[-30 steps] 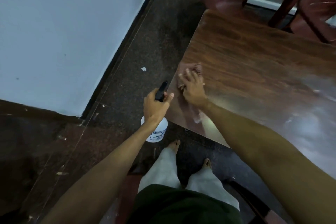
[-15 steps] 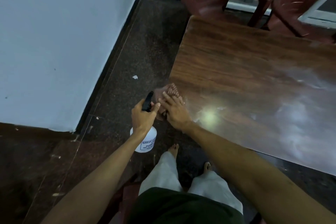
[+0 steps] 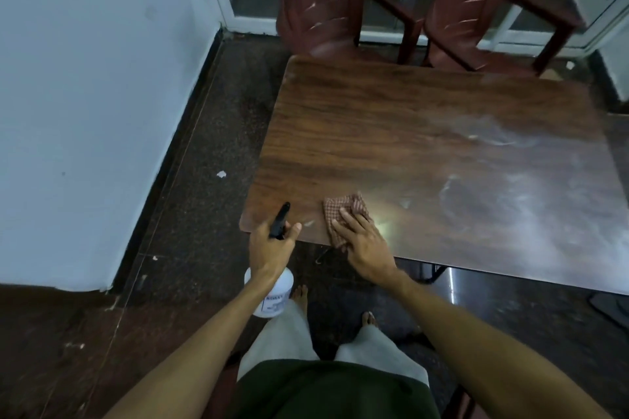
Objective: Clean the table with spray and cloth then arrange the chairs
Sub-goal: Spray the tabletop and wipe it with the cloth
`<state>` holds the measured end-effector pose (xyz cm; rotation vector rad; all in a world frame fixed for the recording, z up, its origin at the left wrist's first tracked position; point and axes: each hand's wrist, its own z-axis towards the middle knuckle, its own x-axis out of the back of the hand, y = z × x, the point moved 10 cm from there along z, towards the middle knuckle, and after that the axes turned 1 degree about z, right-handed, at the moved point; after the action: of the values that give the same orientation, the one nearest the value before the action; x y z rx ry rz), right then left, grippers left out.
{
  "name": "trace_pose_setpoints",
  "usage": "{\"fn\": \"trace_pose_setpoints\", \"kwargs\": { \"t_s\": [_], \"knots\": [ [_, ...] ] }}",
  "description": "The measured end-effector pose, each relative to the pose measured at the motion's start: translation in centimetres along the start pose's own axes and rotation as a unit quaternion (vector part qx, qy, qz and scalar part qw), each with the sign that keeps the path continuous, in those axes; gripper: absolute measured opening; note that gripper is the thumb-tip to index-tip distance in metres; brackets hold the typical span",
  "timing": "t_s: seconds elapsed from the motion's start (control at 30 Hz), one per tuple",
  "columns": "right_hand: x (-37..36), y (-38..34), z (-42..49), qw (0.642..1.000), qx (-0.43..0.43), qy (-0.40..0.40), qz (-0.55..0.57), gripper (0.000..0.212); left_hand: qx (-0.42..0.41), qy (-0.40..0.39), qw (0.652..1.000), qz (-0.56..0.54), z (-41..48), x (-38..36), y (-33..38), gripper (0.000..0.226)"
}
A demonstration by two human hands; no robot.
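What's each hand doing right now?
Left hand: grips the spray bottle by its trigger head.
Right hand: open, fingers flat, pressing the cloth on the table.

Plain dining room: wooden table point(image 3: 408, 133), plastic chairs point(image 3: 316, 0)

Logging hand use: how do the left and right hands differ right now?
The left hand curls round the spray bottle; the right hand lies flat, pressing the checked cloth. The left hand is off the table edge; the right hand is over it. Both are bare, near the same corner.
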<state>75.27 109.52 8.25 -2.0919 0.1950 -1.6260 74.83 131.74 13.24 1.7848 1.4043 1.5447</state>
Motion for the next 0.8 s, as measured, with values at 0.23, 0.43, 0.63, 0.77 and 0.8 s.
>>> {"fn": "trace_pose_setpoints", "kwargs": {
  "t_s": [0.23, 0.43, 0.63, 0.77, 0.8],
  "knots": [
    [6.3, 16.0, -6.5, 0.965, -0.238, 0.102, 0.048, 0.074, 0.004, -0.082, 0.994, 0.067, -6.1, -9.6, 0.2, 0.029],
    [5.7, 13.9, -4.6, 0.975, -0.202, 0.079, 0.040, 0.066, 0.022, -0.069, 0.994, 0.083, -7.0, -11.0, 0.0, 0.025],
    [3.1, 7.3, -0.1, 0.984, -0.153, 0.058, 0.072, 0.067, 0.035, -0.004, 0.999, 0.040, -4.7, -6.4, -0.7, 0.023],
    [-1.7, -3.3, 3.0, 0.997, 0.064, -0.029, 0.024, 0.067, 0.036, 0.059, 0.997, 0.021, -3.0, -1.9, -1.3, 0.013],
    [-2.4, -4.7, 3.7, 0.996, 0.068, -0.045, 0.024, 0.069, 0.037, 0.066, 0.997, 0.015, -2.3, -1.0, -1.7, 0.012]
  ]
}}
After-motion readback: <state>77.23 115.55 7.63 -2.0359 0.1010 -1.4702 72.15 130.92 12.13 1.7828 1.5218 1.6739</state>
